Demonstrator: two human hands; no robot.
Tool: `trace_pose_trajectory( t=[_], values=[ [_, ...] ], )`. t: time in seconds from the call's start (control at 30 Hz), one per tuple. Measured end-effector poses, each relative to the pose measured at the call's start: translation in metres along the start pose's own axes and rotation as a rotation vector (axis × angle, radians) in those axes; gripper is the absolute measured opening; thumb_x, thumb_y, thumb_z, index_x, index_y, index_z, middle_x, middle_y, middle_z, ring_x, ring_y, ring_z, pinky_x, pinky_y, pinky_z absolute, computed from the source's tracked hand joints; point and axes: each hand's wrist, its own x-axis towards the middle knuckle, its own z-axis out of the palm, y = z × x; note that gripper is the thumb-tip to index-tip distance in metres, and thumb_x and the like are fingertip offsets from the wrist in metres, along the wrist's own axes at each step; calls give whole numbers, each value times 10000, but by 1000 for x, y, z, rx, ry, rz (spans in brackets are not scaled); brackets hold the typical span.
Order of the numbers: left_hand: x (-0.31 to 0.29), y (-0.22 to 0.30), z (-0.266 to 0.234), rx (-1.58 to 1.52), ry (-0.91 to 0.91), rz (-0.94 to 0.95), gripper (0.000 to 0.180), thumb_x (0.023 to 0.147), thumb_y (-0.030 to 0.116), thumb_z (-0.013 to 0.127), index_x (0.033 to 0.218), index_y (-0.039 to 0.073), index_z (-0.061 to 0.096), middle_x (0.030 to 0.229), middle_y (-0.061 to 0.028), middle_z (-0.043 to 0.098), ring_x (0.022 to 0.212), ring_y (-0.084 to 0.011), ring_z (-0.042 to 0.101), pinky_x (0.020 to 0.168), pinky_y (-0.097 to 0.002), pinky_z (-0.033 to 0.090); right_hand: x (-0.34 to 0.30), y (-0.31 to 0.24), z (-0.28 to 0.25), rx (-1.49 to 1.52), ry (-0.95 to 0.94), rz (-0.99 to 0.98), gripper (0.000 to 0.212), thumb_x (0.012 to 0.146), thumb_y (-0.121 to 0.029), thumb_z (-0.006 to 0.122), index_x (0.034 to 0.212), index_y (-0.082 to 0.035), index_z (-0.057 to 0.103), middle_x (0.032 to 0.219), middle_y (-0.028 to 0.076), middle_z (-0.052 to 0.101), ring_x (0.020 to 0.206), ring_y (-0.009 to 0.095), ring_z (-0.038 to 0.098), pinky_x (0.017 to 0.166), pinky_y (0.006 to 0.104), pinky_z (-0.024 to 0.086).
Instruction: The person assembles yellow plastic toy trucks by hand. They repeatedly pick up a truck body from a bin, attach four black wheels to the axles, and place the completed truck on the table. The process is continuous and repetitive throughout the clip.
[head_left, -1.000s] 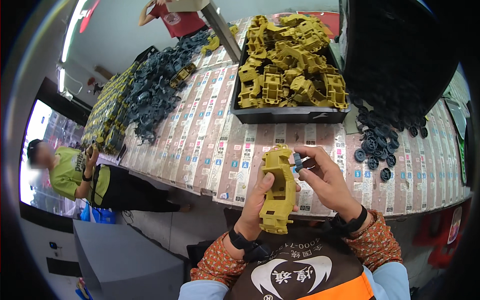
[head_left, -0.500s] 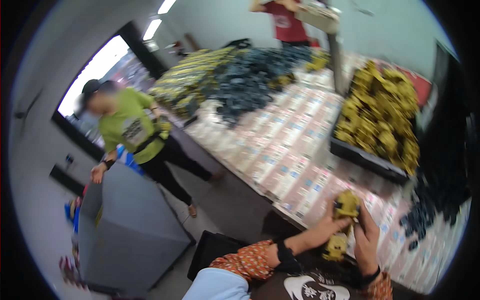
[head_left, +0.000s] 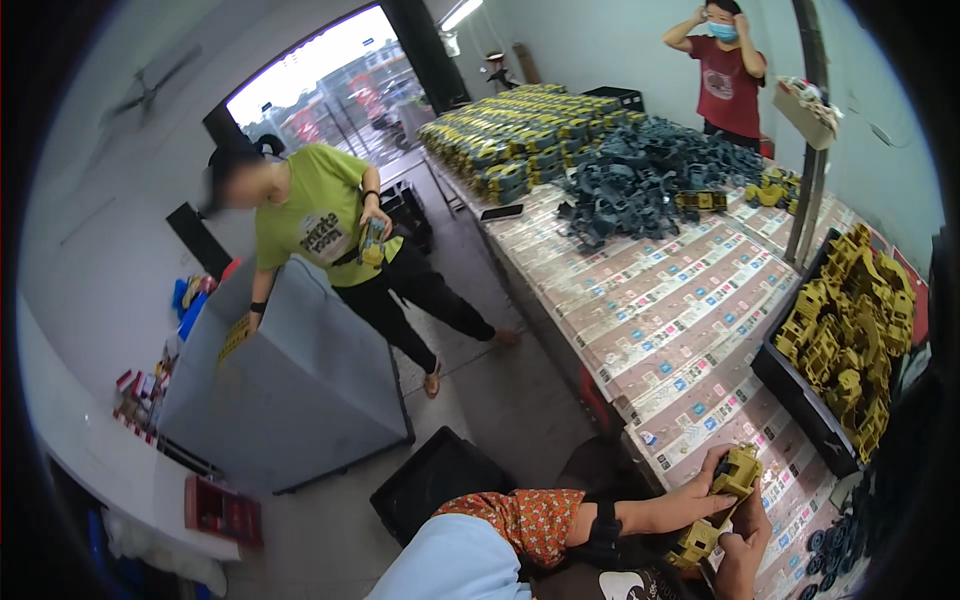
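Note:
A yellow plastic toy truck (head_left: 738, 470) is held in front of my body, over the near edge of the table. My left hand (head_left: 700, 500) closes round it from the left, fingers behind and thumb across the front. From the right, my right hand (head_left: 750, 535) grips it lower down. Another yellow section (head_left: 695, 545) shows below my fingers; whether it is the same piece cannot be told. Close by on the right, a black crate (head_left: 800, 400) is heaped with yellow toy truck bodies (head_left: 850, 330).
Dark plastic parts (head_left: 650, 170) are piled on the table (head_left: 640, 330), beside rows of yellow-and-dark toy trucks (head_left: 530, 130). Black wheels (head_left: 825, 555) lie near my right hand. A co-worker in green (head_left: 315, 210) reaches into a grey bin (head_left: 290, 380). Another person in red (head_left: 727, 90) stands behind the table.
My view has swung left, so the table and crate sit farther right. Both hands still hold the toy truck. The co-worker in green now has an arm lowered into the bin.

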Motion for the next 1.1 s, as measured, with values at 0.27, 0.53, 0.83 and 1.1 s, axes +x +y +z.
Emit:
trace_pose_trajectory(
  t=[0.27, 0.53, 0.83, 1.1],
  values=[
    [-1, 52, -8, -358, 196, -245, 520, 1021, 196, 625, 1474, 123, 380, 1155, -49, 615, 975, -155, 641, 854, -327, 564, 1, -19, -64, -463, 94, -128, 467, 871, 84, 473, 1298, 34, 656, 1248, 142, 705, 1210, 194, 620, 1001, 284, 471],
    [-5, 55, -28, -549, 222, -319, 528, 1049, 354, 566, 1468, 52, 460, 1360, -163, 596, 1097, -283, 683, 739, -413, 654, -63, -15, -181, -701, 838, -147, 114, 964, 4, 595, 1055, 2, 664, 884, 4, 638, 787, 62, 560, 714, 233, 452],
    [25, 41, -4, -516, 33, -355, 551, 1075, 366, 504, 1540, 105, 367, 1451, -231, 536, 1137, -319, 678, 780, -406, 664, -54, 24, -171, -1358, 652, -125, 360, 836, 16, 656, 1192, -39, 661, 982, 128, 579, 971, 329, 561, 841, 412, 471],
    [30, 27, -2, -588, 45, -426, 562, 1077, 391, 498, 1535, 84, 389, 1440, -169, 563, 1119, -248, 677, 746, -357, 675, -25, 31, -178, -1672, 470, -46, 401, 713, 23, 712, 1098, -42, 622, 1104, 135, 567, 1066, 347, 547, 873, 416, 471]
  ],
)
